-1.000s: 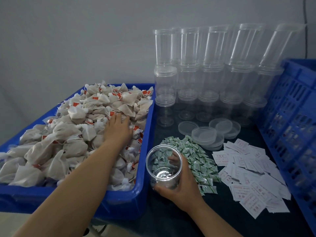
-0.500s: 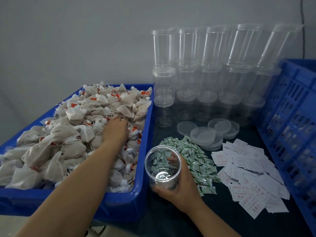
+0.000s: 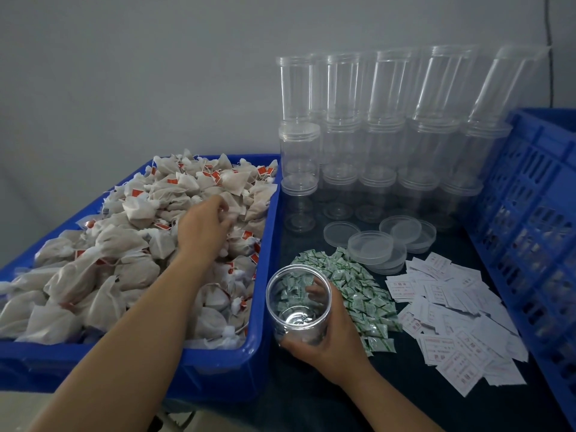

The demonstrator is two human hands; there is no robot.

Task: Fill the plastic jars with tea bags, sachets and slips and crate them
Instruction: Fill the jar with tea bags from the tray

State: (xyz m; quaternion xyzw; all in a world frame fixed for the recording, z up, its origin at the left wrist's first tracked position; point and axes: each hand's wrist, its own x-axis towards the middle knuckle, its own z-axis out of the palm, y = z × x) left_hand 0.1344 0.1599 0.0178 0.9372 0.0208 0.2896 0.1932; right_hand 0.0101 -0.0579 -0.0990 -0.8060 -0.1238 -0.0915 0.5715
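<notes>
Two hands are in view, and one open clear jar stands upright on the table just right of the blue tub, with nothing visible inside it. The right hand has its grip wrapped round that jar, thumb at the near side and fingers showing through the far wall. The left hand lies on the heap of tea bags that fills the tub, too many to count; its fingertips are curled in at a bag, but whether that grip has closed on one I cannot tell. Behind stands a bank of clear jars stacked three tiers high, about five across the front, with more behind that blur together. Four or five loose lids lie in front of them, some overlapping. One pile of green-and-white sachets lies just beside the held jar, and one spread of white slips printed in red lies to its right; neither can be counted. One blue slotted crate rises along the right edge. The table has a dark cover, and a plain grey wall backs it, with a thin dark cable running down at the far right. Against the frame of half a second ago, the left hand has turned rightward across the heap, fingers drawn in rather than laid flat, while the right hand and its jar sit where they were.
</notes>
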